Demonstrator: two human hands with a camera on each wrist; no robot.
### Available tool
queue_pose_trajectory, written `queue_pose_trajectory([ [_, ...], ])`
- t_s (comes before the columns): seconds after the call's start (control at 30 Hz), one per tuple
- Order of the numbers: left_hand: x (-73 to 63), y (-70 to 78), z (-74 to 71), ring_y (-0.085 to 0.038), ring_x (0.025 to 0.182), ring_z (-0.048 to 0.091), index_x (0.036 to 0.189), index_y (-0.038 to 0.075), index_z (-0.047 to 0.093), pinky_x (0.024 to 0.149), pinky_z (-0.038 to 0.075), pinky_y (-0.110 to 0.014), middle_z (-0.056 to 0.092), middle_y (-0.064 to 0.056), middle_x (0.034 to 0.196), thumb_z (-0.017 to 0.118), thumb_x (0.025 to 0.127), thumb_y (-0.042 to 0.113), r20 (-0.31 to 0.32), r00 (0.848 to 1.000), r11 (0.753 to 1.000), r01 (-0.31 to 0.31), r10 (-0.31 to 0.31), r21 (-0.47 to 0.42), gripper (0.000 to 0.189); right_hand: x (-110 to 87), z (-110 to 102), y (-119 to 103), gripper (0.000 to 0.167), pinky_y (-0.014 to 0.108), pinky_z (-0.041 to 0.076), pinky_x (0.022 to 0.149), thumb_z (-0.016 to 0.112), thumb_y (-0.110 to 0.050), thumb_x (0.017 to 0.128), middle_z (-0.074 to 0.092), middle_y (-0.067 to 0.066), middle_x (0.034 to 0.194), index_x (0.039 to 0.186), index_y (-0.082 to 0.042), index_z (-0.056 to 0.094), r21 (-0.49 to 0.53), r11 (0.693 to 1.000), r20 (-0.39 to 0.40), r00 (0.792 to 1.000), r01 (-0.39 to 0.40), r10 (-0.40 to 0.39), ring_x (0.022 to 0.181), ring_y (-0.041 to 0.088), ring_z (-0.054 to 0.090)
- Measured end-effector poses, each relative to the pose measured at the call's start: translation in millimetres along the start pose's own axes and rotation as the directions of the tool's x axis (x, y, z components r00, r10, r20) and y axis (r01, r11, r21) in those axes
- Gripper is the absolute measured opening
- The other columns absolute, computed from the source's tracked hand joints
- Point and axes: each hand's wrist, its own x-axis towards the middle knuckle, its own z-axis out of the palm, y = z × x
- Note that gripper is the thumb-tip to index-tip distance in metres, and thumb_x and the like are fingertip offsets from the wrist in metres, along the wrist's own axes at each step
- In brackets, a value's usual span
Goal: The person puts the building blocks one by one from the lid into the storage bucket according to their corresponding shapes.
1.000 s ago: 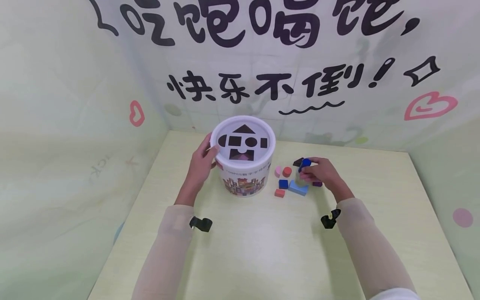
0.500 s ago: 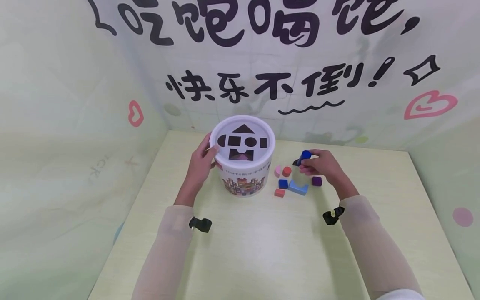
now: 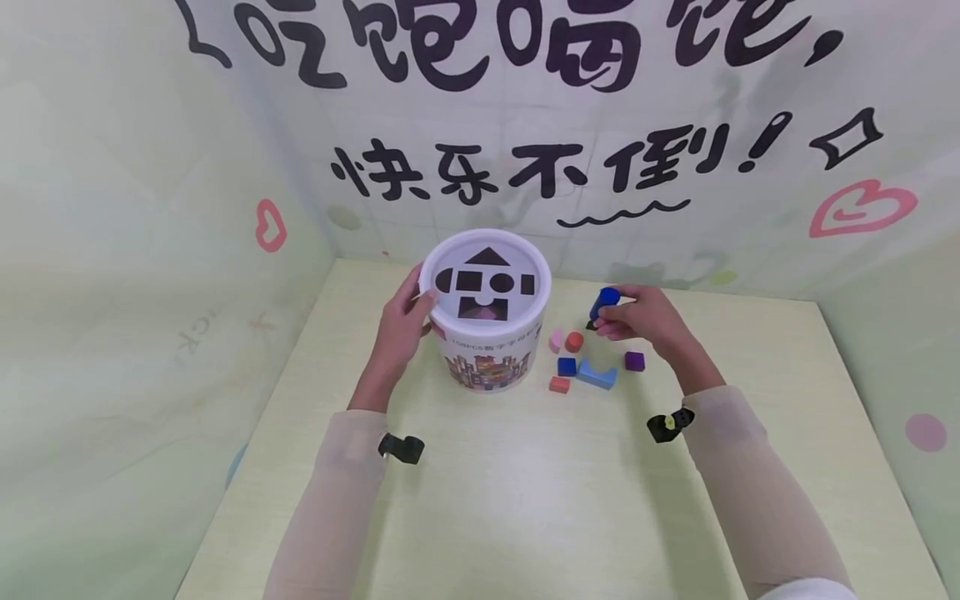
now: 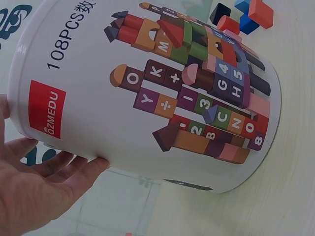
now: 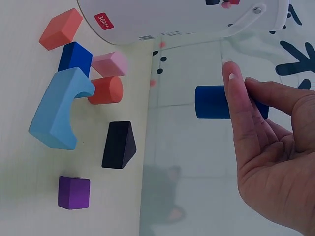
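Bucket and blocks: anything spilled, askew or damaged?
Nothing stands out. In the head view the bucket stands upright, its lid level; its slant in the left wrist view is likely camera angle. The loose blocks lie clustered beside it, with no visible damage, and the right hand holds the blue cylinder.

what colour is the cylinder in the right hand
The cylinder in the right hand is blue, clearest in the right wrist view.

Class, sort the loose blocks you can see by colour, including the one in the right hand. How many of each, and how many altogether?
Orange-red: 2 (rectangular block, short cylinder)
Dark blue: 2 (small block, long cylinder in the right hand)
Light blue: 1 (arch block)
Pink: 1 (pink block)
Black: 1 (wedge)
Purple: 1 (purple block)
Total: 8
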Motion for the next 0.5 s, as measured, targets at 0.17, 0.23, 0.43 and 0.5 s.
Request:
queue_pose_trajectory([
  [0.17, 0.8, -0.9, 1.5, -0.027, 0.126, 0.053, 0.147, 0.043, 0.038, 0.098, 0.05, -0.051, 0.046, -0.009, 0.147, 0.052, 0.099, 0.038, 0.002, 1.0, 1.0, -0.006, 0.006, 0.005, 0.049, -5.8, -2, -7, 0.037, 0.036, 0.061, 0.079, 0.058, -0.016, 0.098, 0.071, 0.02, 0.099, 0.13, 0.002, 0.052, -0.019, 1.0, 0.007, 1.0, 0.021, -0.021, 0.075, 0.016, 0.073],
  [0.23, 0.8, -1.1, 1.6, -0.027, 0.126, 0.053, 0.146, 0.043, 0.039, 0.098, 0.051, -0.05, 0.046, -0.009, 0.147, 0.052, 0.1, 0.038, 0.001, 1.0, 1.0, -0.006, 0.006, 0.006, 0.049, -6.9, -3, -10, 0.036, 0.035, 0.061, 0.078, 0.059, -0.016, 0.098, 0.071, 0.018, 0.096, 0.128, 0.003, 0.053, -0.026, 0.999, 0.01, 0.999, 0.032, -0.032, 0.074, 0.016, 0.072],
  [0.43, 0.2, -0.7, 0.4, -0.027, 0.126, 0.052, 0.147, 0.043, 0.037, 0.098, 0.051, -0.05, 0.045, -0.009, 0.148, 0.052, 0.099, 0.039, 0.004, 1.0, 1.0, -0.002, 0.002, 0.0, 0.05, -9.9, -3, -19, 0.035, 0.031, 0.061, 0.075, 0.06, -0.018, 0.097, 0.071, 0.019, 0.095, 0.125, 0.003, 0.055, -0.048, 0.997, 0.01, 0.998, 0.057, -0.057, 0.08, 0.024, 0.073],
  [0.5, 0.2, -1.1, 0.0, -0.027, 0.126, 0.052, 0.147, 0.043, 0.037, 0.098, 0.051, -0.05, 0.045, -0.008, 0.148, 0.052, 0.099, 0.039, 0.002, 1.0, 1.0, 0.001, -0.001, -0.003, 0.051, -11.2, -2, -22, 0.035, 0.031, 0.061, 0.075, 0.061, -0.019, 0.097, 0.071, 0.019, 0.096, 0.125, 0.002, 0.055, -0.055, 0.996, 0.009, 0.998, 0.064, -0.064, 0.082, 0.027, 0.072],
])
